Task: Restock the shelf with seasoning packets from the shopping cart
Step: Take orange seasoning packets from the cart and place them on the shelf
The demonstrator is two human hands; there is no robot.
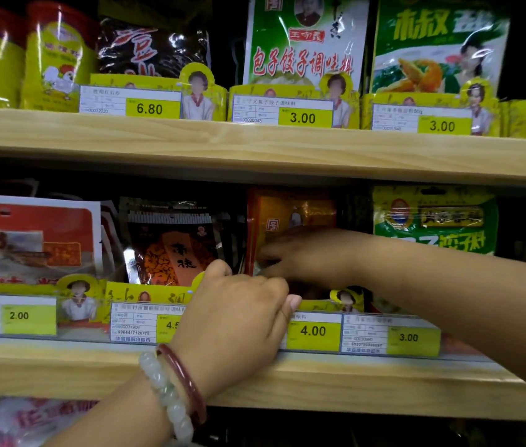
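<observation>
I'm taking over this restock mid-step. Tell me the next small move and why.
Probably push the orange packet upright into its slot behind the 4.00 tag: the right hand is on its lower part, and the left hand rests on the lower shelf's front.

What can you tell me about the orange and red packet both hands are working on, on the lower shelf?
The orange and red packet is a glossy plastic pouch, red along its left edge, orange in the middle, with a small white square logo. It stands upright on the lower shelf, behind the 4.00 price tag, between a dark packet and a green one. The right hand covers its lower half, fingers curled at its left edge; the left hand reaches its bottom. Its print is blurred.
</observation>
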